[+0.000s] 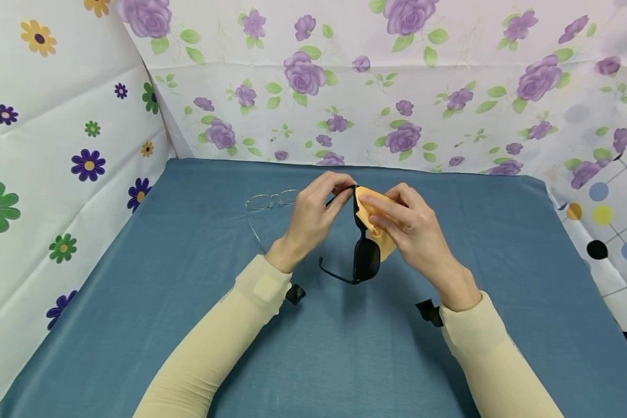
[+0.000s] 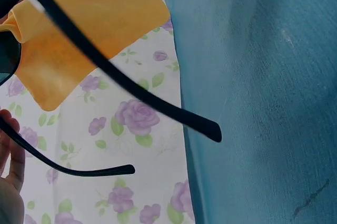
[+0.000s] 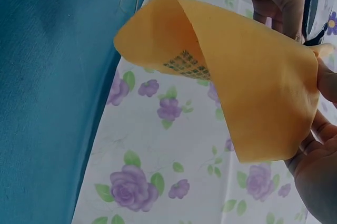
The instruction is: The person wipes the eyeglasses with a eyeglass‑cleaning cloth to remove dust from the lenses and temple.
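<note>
Black sunglasses (image 1: 367, 260) are held up over the table, tilted on edge with the temple arms pointing left. My left hand (image 1: 316, 212) pinches them at the far end, near a hinge. An orange-yellow cleaning cloth (image 1: 380, 238) is pinched in my right hand (image 1: 415, 226) and lies against the lens at that far end. In the right wrist view the cloth (image 3: 263, 87) hangs loosely from the fingers, a dark printed patch on its folded part. Both temple arms (image 2: 131, 84) show in the left wrist view. The far lens is mostly hidden by cloth and fingers.
Thin wire-framed eyeglasses (image 1: 261, 202) lie on the blue tablecloth (image 1: 136, 325), partly behind my left hand. A flowered sheet (image 1: 303, 116) rises along the table's back edge, and another patterned sheet (image 1: 36, 145) stands on the left.
</note>
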`<state>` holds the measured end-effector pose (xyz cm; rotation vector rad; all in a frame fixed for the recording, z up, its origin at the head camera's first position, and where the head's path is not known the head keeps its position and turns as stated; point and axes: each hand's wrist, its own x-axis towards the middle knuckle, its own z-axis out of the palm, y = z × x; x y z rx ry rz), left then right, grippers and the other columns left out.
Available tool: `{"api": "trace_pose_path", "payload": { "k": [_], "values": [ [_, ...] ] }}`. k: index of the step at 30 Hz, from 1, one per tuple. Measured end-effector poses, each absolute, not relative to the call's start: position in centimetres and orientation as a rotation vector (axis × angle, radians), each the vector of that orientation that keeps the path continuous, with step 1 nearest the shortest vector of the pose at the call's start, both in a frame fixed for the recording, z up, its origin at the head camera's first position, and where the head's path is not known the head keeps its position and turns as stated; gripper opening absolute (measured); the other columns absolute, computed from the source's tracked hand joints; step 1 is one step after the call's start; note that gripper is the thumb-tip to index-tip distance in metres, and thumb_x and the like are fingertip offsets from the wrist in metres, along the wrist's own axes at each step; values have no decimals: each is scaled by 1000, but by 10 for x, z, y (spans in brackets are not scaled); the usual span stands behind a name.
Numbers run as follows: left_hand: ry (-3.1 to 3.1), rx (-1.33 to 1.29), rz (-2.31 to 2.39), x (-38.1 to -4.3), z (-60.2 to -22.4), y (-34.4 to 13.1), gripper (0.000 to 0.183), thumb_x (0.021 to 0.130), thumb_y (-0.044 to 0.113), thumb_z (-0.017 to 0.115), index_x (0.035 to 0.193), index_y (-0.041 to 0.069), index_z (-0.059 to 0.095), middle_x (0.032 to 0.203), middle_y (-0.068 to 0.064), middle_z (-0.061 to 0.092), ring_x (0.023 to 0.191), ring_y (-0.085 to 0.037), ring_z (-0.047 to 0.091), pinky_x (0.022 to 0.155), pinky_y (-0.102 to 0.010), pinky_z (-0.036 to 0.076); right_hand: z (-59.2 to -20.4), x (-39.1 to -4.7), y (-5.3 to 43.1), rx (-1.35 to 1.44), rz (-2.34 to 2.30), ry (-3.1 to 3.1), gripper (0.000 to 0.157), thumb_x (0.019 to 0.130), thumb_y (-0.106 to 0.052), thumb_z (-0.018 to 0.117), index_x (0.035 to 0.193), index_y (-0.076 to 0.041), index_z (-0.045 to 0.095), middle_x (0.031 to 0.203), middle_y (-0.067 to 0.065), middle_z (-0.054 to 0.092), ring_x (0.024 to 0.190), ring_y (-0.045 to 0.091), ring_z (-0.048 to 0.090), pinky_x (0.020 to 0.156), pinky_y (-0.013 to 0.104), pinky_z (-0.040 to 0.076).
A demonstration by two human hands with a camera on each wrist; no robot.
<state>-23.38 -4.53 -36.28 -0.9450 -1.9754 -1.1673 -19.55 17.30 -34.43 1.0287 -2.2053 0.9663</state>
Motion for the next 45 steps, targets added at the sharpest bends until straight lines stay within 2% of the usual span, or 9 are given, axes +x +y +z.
{"api": "trace_pose_path", "payload": {
  "k": [7,15,21,27,33,40,45],
  "values": [
    [-1925,-922,-1177,-234,-363,-45,14,100,2,68,114,1,68,103,-12,68,91,-22,67,84,-28,54,-344,-195,174,991,955,-2228,47,88,4,75,132,-10,73,93,12,54,77,17,45,67,30,35],
    [-1922,-911,-1203,-235,-362,-45,13,99,0,68,112,0,69,103,-12,69,92,-23,69,85,-26,56,-343,-196,172,1065,961,-2177,48,84,4,78,130,-12,74,94,14,53,78,20,46,68,29,36],
    [-1942,-933,-1190,-235,-363,-46,12,98,0,69,111,0,69,103,-12,69,92,-22,69,82,-26,55,-343,-196,171,1046,971,-2205,49,86,3,77,132,-11,73,94,14,53,79,19,45,68,30,36],
    [-1902,-911,-1212,-235,-362,-47,10,99,0,68,109,-2,70,103,-14,70,91,-24,70,84,-27,56,-343,-195,173,987,987,-2259,48,90,2,74,136,-12,71,94,11,53,76,15,44,67,29,35],
    [-1888,-849,-1218,-237,-359,-49,11,100,2,69,110,-2,70,104,-16,72,88,-25,70,81,-30,58,-345,-195,175,1015,992,-2220,48,87,3,76,132,-12,74,92,11,52,73,15,43,65,26,34],
    [-1932,-869,-1185,-235,-361,-49,11,99,3,70,109,-1,71,102,-14,72,90,-23,71,83,-27,57,-345,-196,173,1090,1051,-2167,52,85,6,77,132,-17,74,92,10,52,75,15,45,65,23,34],
    [-1940,-913,-1156,-233,-363,-46,11,97,0,72,108,-1,72,101,-13,72,90,-22,71,82,-27,56,-344,-195,171,1078,1035,-2184,50,86,6,77,132,-14,74,93,12,52,75,16,44,63,24,34]
  ]
}}
